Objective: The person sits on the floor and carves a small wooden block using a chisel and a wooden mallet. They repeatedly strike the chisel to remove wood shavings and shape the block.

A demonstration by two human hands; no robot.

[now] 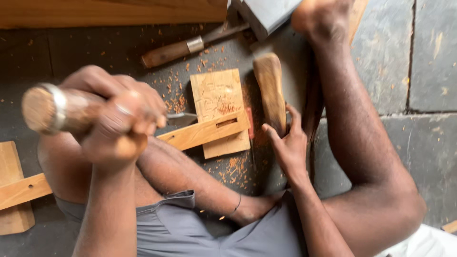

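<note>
My left hand (119,119) is closed around the wooden handle of a chisel (57,109) that has a metal ring at its butt. The steel blade (182,119) points right, toward a slot cut in a long wooden strip (204,132). The strip lies across my thigh and over a small flat board (216,95). My right hand (285,145) grips the lower end of a wooden mallet (270,88), which rests on the floor just right of the board.
A second wood-handled chisel (183,48) lies on the dark stone floor beyond the board. A long plank (109,12) and a grey block (266,14) sit at the top edge, beside my foot (319,16). Wood chips are scattered around. A wooden block (12,190) is at the left.
</note>
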